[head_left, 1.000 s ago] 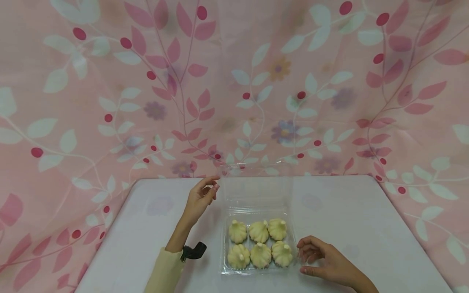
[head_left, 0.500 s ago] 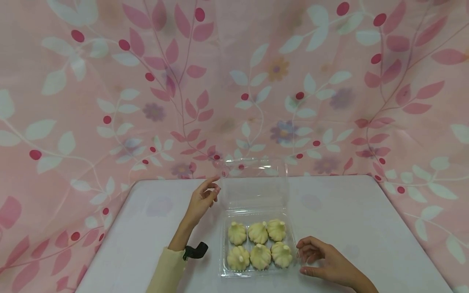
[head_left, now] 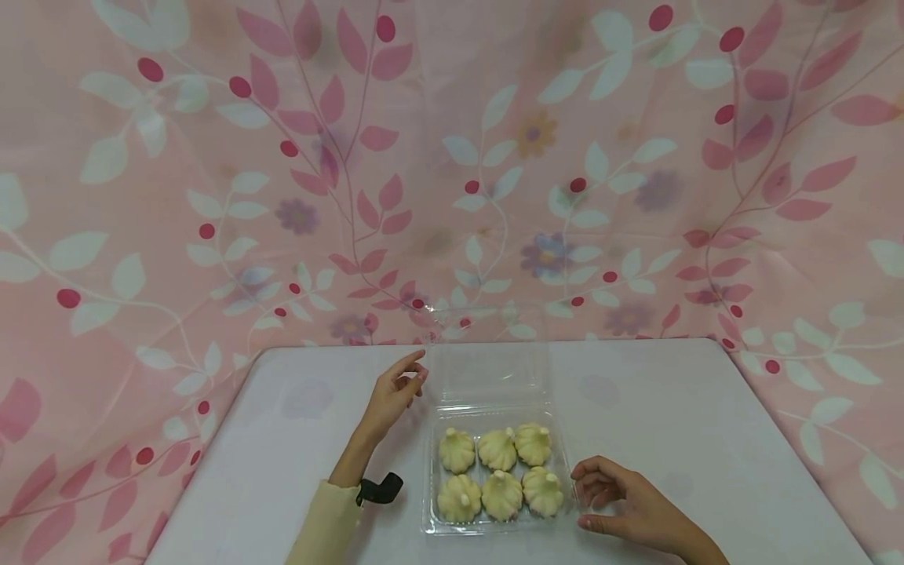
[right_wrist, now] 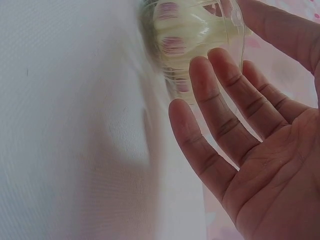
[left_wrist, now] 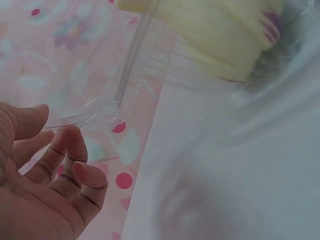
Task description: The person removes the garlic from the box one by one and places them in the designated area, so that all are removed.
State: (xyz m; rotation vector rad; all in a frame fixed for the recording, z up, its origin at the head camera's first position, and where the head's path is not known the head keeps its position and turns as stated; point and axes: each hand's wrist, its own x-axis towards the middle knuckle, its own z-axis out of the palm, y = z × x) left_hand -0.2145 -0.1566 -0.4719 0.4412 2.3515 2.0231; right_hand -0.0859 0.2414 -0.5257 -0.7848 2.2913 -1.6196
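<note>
A clear plastic clamshell box (head_left: 487, 528) stands on the white table with several pale garlic bulbs (head_left: 502, 494) in two rows. Its see-through lid (head_left: 487, 377) is raised at the back. My left hand (head_left: 388, 396) is at the lid's left edge; in the left wrist view, thumb and fingertips pinch the rim near a corner. My right hand (head_left: 628, 502) lies at the box's right front side, fingers loosely bent and fingertips right at the wall. In the right wrist view, purple-streaked garlic (right_wrist: 175, 37) shows through the plastic beside these fingers.
The white table (head_left: 678, 424) spreads out on both sides of the box. Behind it hangs a pink cloth (head_left: 438, 157) printed with leaves and flowers. A black strap mount (head_left: 381, 488) sits on the left wrist, by a cream sleeve (head_left: 326, 522).
The lid has shifted its tilt, and its outer edge looks narrower. My left hand has moved slightly down and to the right with it. The right hand and the garlic stay in place.
</note>
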